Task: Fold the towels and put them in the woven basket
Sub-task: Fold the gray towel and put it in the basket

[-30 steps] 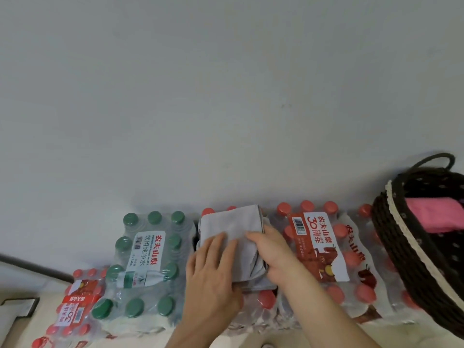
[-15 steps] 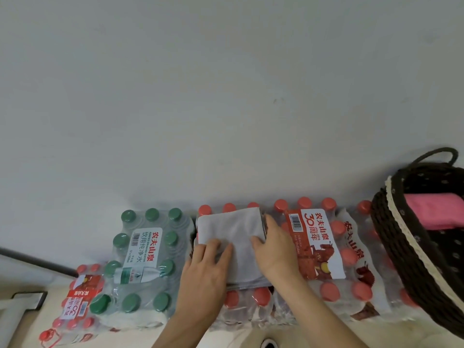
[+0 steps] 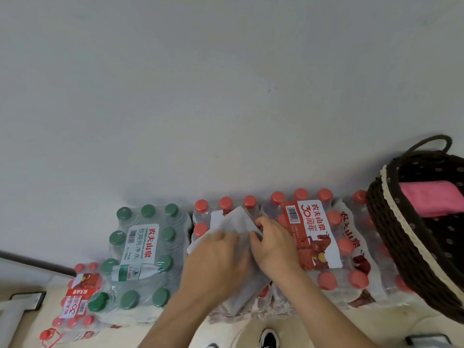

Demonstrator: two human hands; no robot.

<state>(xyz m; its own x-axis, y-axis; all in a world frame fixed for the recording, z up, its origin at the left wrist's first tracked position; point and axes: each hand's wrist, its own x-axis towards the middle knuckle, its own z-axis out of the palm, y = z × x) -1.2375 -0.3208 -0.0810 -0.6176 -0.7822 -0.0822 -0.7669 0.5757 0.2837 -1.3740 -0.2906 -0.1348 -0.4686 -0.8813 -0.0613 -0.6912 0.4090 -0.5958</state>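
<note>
A folded grey towel (image 3: 232, 223) lies skewed on top of a shrink-wrapped pack of red-capped water bottles (image 3: 326, 247). My left hand (image 3: 216, 259) lies flat on the towel's near half, fingers spread. My right hand (image 3: 273, 243) pinches the towel's right edge with curled fingers. The dark woven basket (image 3: 401, 234) with a cream trim stands at the right, tilted toward me, and a folded pink towel (image 3: 431, 199) lies inside it.
A green-capped bottle pack (image 3: 143, 257) sits left of the towel, and a smaller red-capped pack (image 3: 75, 300) lies lower left on the floor. A plain wall (image 3: 226, 96) fills the upper view. My shoe (image 3: 268, 339) shows at the bottom.
The towel has turned from square to a slanted position, its far corner lifted toward the right. My right hand shifted to its right edge and curled on it; my left hand slid further onto it.
</note>
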